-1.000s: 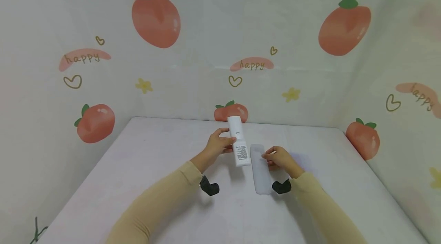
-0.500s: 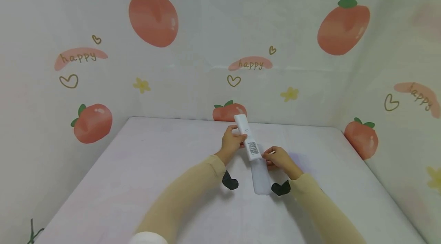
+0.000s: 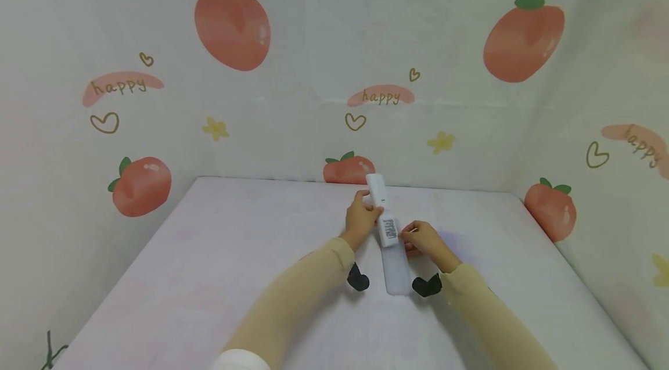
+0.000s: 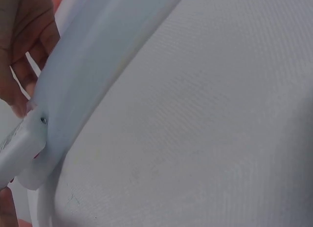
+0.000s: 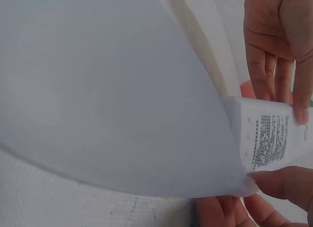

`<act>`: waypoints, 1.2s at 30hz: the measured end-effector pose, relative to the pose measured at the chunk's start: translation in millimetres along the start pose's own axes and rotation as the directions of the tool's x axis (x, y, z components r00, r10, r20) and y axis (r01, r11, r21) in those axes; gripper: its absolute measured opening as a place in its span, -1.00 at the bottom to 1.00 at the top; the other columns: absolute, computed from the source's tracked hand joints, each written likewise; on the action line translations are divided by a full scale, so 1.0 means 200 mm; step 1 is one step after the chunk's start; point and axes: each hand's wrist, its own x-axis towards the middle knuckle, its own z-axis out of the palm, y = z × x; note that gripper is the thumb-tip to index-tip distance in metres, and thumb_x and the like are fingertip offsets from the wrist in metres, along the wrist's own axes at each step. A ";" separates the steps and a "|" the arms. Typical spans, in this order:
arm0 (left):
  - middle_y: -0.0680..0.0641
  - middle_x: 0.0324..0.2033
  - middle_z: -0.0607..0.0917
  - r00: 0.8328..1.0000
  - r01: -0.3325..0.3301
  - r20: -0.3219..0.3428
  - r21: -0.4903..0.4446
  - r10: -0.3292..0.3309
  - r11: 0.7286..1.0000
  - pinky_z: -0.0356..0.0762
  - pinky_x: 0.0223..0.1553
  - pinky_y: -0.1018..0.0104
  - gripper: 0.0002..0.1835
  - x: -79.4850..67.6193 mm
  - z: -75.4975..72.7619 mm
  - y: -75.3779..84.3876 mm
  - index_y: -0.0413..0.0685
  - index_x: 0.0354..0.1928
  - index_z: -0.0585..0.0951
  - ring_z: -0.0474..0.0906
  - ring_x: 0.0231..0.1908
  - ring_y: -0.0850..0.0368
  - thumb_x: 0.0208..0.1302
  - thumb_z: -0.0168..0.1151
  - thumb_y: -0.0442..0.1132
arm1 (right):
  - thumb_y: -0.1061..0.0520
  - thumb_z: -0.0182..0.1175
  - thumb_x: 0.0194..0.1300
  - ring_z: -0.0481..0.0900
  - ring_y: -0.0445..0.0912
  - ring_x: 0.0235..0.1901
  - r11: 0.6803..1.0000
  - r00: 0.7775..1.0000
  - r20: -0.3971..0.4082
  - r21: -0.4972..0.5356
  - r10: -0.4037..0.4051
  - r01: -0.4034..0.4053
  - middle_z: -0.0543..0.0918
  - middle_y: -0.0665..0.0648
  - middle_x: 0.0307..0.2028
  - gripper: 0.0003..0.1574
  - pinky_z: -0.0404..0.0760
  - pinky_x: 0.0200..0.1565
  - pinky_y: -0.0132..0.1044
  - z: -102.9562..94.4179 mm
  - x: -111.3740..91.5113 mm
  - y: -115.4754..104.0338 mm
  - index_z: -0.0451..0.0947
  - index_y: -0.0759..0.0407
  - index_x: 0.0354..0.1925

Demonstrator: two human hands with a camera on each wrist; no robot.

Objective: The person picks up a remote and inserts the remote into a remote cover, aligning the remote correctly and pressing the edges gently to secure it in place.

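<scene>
In the head view my left hand point(image 3: 360, 220) grips a long white remote control point(image 3: 376, 187), its thumb on the face that bears a printed label. The remote is tilted, with its labelled end lower and nearer to me. That end is right at the upper edge of a pale, translucent flat sleeve point(image 3: 397, 271), overlapping it. My right hand point(image 3: 424, 242) pinches the sleeve at this upper edge, as the right wrist view shows with the thumb point(image 5: 281, 183) on top. A small dark dot marks the remote's end point(image 4: 41, 120) in the left wrist view.
A white-covered table point(image 3: 209, 242) lies under both hands. Behind it hangs a white curtain point(image 3: 303, 39) printed with red fruits, and it also closes off the sides. Black wrist mounts point(image 3: 358, 278) stick out below the sleeve cuffs.
My left hand has carried the remote control to the right, from beside the sleeve to over its upper edge. My right hand and the sleeve have stayed almost in place.
</scene>
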 end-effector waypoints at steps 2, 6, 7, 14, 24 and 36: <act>-0.10 -0.37 0.68 1.000 -0.001 0.008 0.017 0.001 1.000 0.51 -0.51 0.44 -0.43 0.00 0.00 0.00 -0.03 0.27 0.38 0.54 -0.57 0.21 0.24 0.33 -0.22 | 0.24 0.11 0.30 0.56 -0.13 -0.49 1.000 1.000 -0.003 -0.008 -0.007 0.007 0.58 0.22 -0.36 -0.74 0.69 -0.39 -0.23 0.00 0.00 0.00 0.40 0.46 -0.15; -0.12 -0.38 0.68 1.000 -0.002 0.024 0.027 0.001 1.000 0.54 -0.51 0.43 -0.43 0.00 0.00 0.00 -0.09 0.26 0.38 0.56 -0.58 0.20 0.24 0.33 -0.23 | 0.25 0.09 0.29 0.55 -0.13 -0.49 1.000 1.000 -0.002 -0.020 -0.022 0.021 0.58 0.23 -0.35 -0.74 0.69 -0.40 -0.23 0.00 -0.01 -0.02 0.42 0.47 -0.14; -0.12 -0.37 0.68 1.000 0.000 0.031 0.024 -0.001 1.000 0.54 -0.51 0.43 -0.43 0.00 0.00 -0.01 -0.10 0.27 0.37 0.56 -0.57 0.20 0.25 0.32 -0.24 | 0.25 0.09 0.30 0.54 -0.13 -0.49 0.999 1.000 -0.001 -0.022 -0.027 0.027 0.58 0.24 -0.35 -0.74 0.69 -0.40 -0.23 0.00 -0.01 -0.02 0.42 0.48 -0.14; -0.11 -0.35 0.67 0.994 0.020 0.103 0.024 -0.023 1.000 0.59 -0.46 0.41 -0.44 0.02 -0.01 -0.03 -0.10 0.29 0.36 0.58 -0.49 0.20 0.28 0.29 -0.24 | 0.27 0.07 0.35 0.57 -0.11 -0.51 0.998 0.999 -0.012 -0.039 -0.041 0.040 0.59 0.23 -0.34 -0.80 0.68 -0.42 -0.24 0.02 -0.02 -0.03 0.47 0.45 -0.18; -0.16 -0.29 0.71 0.984 0.013 0.180 0.035 -0.019 0.999 0.59 -0.45 0.41 -0.47 0.01 -0.03 -0.04 -0.12 0.27 0.40 0.60 -0.47 0.19 0.27 0.29 -0.27 | 0.26 0.07 0.38 0.59 -0.14 -0.43 0.999 0.999 -0.032 0.012 -0.040 0.040 0.62 0.22 -0.32 -0.77 0.69 -0.35 -0.25 0.03 -0.03 -0.03 0.50 0.48 -0.16; -0.23 -0.20 0.71 0.980 0.038 0.198 -0.017 -0.034 0.999 0.60 -0.41 0.40 -0.44 -0.01 -0.06 -0.03 -0.13 0.31 0.36 0.61 -0.40 0.17 0.30 0.27 -0.28 | 0.30 0.20 0.31 0.62 -0.22 -0.39 0.969 0.990 0.085 0.233 -0.109 0.087 0.64 0.00 -0.39 -0.83 0.69 -0.27 -0.31 0.00 -0.04 -0.02 0.48 0.45 -0.24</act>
